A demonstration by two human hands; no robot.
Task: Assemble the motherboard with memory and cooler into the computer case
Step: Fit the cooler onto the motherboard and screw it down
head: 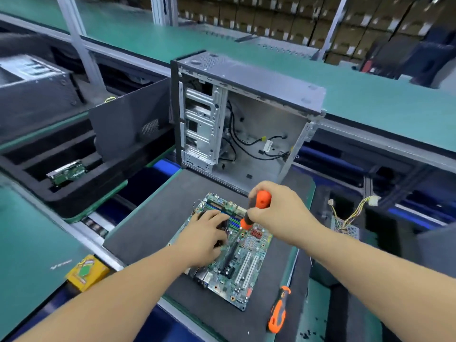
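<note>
Head view: the motherboard [243, 257] lies flat on a dark foam mat [148, 225] at the near edge of the workstation. The computer case [246, 114] stands upright just behind the mat with its side open toward the person; loose black cables [249, 144] hang inside it. The board is not yet in the case.

The left hand [204, 238] rests on a dark component near the board's centre, probably the cooler, most of which it hides. Its fingers are spread and bent over the part; whether they grip it or only press down cannot be told. Memory [232, 218] appears seated in the slots beyond the hand.

The right hand [278, 213] is wrapped firmly around the orange handle of a screwdriver [256, 208], held nearly upright with the tip down beside the left fingers. A second orange-and-black screwdriver [278, 309] lies unused on the mat, near the board's right edge.

Judged step: fastening the cooler to the board. To do this well:
- Keep the shaft square to the board so the tip does not slip onto nearby parts.
- Hold the cooler level with the left hand while turning.
- Tighten the screws in a crosswise order, each partway at first.
- Stop when snug; overtightening may flex the board.
</note>
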